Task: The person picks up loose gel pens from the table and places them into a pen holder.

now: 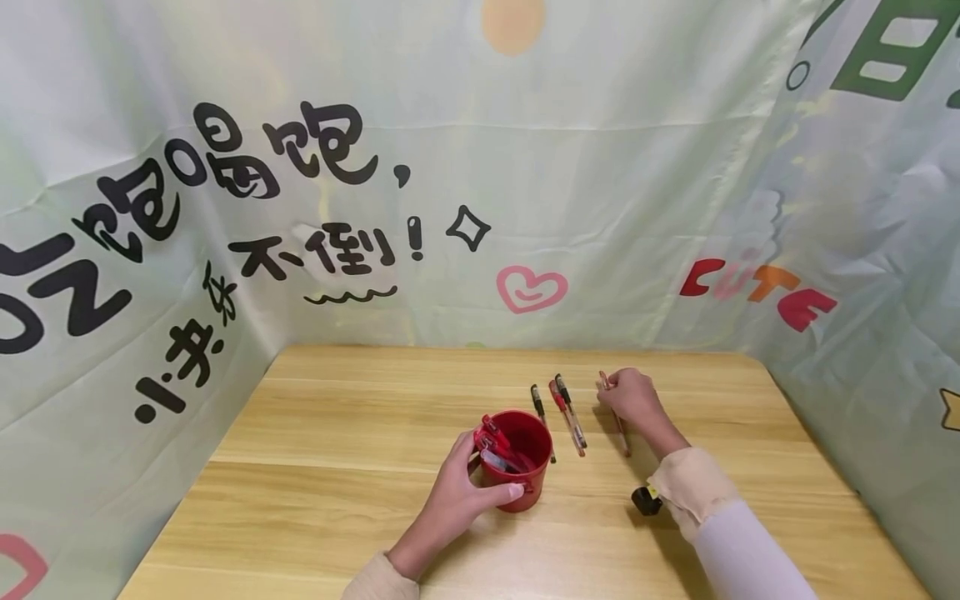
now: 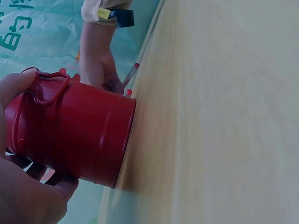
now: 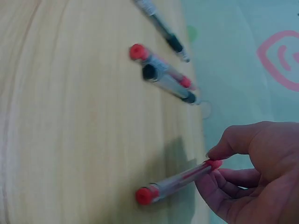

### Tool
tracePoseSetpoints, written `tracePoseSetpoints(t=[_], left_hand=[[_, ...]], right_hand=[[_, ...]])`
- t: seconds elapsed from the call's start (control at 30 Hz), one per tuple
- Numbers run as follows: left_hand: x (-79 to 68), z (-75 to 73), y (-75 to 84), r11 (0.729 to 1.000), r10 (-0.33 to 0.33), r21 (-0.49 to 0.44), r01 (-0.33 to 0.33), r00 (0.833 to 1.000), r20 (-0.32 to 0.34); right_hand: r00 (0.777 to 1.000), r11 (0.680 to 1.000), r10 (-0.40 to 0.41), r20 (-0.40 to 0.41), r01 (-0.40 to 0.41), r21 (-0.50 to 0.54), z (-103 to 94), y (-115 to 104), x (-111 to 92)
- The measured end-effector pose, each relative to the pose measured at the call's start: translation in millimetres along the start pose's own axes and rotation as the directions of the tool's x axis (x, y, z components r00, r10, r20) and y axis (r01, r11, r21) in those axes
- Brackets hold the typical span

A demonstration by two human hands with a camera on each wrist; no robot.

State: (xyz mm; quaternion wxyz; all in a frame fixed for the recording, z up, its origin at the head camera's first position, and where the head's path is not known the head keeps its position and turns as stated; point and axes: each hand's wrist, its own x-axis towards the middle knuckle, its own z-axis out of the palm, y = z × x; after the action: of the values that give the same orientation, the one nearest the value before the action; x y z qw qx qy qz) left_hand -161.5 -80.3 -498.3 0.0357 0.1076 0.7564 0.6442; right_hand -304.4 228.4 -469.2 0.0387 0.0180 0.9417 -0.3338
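Observation:
My left hand (image 1: 448, 493) grips a small red bucket (image 2: 79, 126) by its side, with the thumb by the wire-like handle at the rim. The bucket stands upright on the table. Inside it lean several red and clear items (image 1: 495, 442) that look like pens. At the right, my right hand (image 1: 632, 402) pinches one end of a red-capped clear pen (image 3: 177, 183) between thumb and fingers. The pen's other end points toward me, at or close to the tabletop. Between the hands lie a black pen (image 3: 161, 25), a red pen (image 3: 163, 67) and another black pen (image 3: 170, 86).
The wooden table (image 1: 337, 467) runs back to a pale green printed cloth (image 1: 630, 208), which also hangs along both sides. A small black device (image 1: 645, 501) sits at my right sleeve, above the table.

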Motion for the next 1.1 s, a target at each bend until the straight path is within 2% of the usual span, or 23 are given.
tracePoseSetpoints(t=[0.23, 0.53, 0.8, 1.1], left_hand=[[0.1, -0.4, -1.2, 1.0, -0.009, 0.0, 0.009, 1.0, 0.004], [-0.1, -0.2, -0.4, 1.0, 0.001, 0.007, -0.001, 1.0, 0.004], [-0.7, -0.4, 0.3, 1.0, 0.001, 0.006, -0.001, 1.0, 0.001], [-0.4, 0.3, 1.2, 1.0, 0.003, 0.009, -0.003, 1.0, -0.002]], right_hand=[[1.0, 0.995, 0.013, 0.023, -0.015, 0.101, -10.7, -12, -5], [0.996, 0.981, -0.087, -0.002, 0.086, 0.173, -25.9, -44, -18], [0.977, 0.96, -0.207, -0.055, 0.214, 0.182, -38.9, -73, -36], [0.963, 0.938, -0.245, -0.112, 0.265, 0.223, -48.5, -107, -61]])
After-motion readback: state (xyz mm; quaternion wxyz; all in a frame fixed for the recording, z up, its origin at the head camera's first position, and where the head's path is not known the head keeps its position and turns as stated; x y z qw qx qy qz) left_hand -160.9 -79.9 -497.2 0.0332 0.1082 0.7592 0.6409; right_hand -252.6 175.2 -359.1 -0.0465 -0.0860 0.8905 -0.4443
